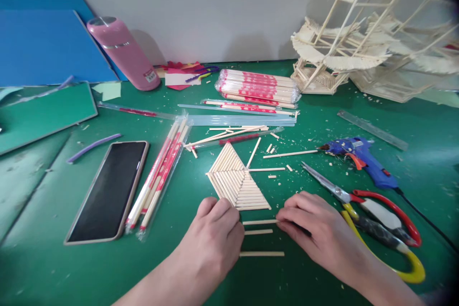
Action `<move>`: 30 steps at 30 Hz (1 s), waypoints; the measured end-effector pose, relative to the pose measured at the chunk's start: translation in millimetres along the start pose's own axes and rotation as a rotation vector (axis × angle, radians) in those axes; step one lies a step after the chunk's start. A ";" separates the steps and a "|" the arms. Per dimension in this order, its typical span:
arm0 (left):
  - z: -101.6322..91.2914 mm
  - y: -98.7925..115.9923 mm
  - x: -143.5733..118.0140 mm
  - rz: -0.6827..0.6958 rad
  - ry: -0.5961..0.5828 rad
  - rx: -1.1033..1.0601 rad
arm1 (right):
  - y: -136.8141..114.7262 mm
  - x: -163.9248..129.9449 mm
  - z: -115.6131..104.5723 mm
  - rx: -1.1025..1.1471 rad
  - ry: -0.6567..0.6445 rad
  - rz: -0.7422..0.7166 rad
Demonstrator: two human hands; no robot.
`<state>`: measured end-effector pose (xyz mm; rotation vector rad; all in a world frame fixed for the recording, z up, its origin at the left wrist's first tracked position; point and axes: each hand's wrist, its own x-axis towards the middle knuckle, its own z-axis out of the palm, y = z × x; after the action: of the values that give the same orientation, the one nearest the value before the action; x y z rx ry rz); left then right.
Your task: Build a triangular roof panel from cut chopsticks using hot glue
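Head view: the right hand (310, 227) pinches a wooden stick (260, 222) by one end, near the fan-shaped stick panel (238, 180), while the left hand (217, 234) hides its other end, grip unclear; keeping it parallel to the panel's near edge should align it best.

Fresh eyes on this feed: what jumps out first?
The fan of pale sticks at centre draws the eye first, with a loose stick spanning between the left hand and right hand in front of it. Then come the pink bottle at back left and the stick tower at back right.
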<state>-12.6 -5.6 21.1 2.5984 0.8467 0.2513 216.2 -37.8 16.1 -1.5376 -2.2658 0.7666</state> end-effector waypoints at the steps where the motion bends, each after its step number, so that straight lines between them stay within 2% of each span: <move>1: -0.3 0.0 -0.8 0.001 0.001 -0.005 | -0.1 -0.7 0.3 0.003 0.000 -0.002; 8: -2.9 -1.2 -3.4 0.010 0.171 0.016 | -0.7 -3.9 0.9 0.016 -0.013 -0.025; 12: -3.3 -2.3 1.6 -0.025 0.163 0.060 | -0.3 -8.9 -0.4 0.044 -0.004 -0.037; 16: -1.4 -2.2 8.9 -0.046 0.155 0.101 | -0.8 -10.3 1.0 0.087 0.098 -0.044; 20: 2.5 -1.9 13.1 -0.072 0.147 0.110 | -2.6 -0.8 6.0 0.059 0.177 -0.055; 30: 7.7 -5.3 10.2 -0.077 0.175 0.098 | 2.7 11.5 20.0 -0.013 0.251 -0.115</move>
<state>-5.0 2.0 12.3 2.6563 1.0419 0.4306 203.5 -31.7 -2.3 -1.4067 -2.1547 0.4977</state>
